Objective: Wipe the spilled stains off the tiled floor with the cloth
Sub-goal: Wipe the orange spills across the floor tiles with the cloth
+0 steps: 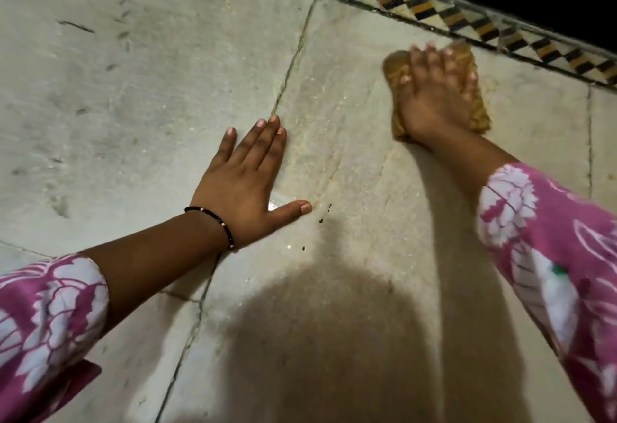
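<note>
Head view, looking down on a pale tiled floor [133, 65] crossed by dark grout lines. At upper right of the frame my right hand [434, 95] lies flat on a folded tan cloth [480, 115], fingers spread and straight, pressing it to the tile just below a checkered border strip [417, 8] that runs diagonally across the upper right corner; the hand is motion-blurred, so I cannot tell whether the fingertips hook over the cloth's far edge. At centre my left hand [247, 182] rests palm-down on the bare tile, fingers straight and holding nothing, apparently serving as a brace; a dark beaded bracelet [213, 219] circles its wrist. Just right of the left thumb lie a few small dark specks [322, 219] and a wet glint, while a faint yellowish film [334, 142] streaks the tile between the two hands; I judge these to be the stains not yet cleared. The cloth looks soft, light and probably damp, likely to bunch or slide under a loose palm; I would hold it with a flat palm over its middle, pressing evenly, and draw it toward the specks at lower centre.
</note>
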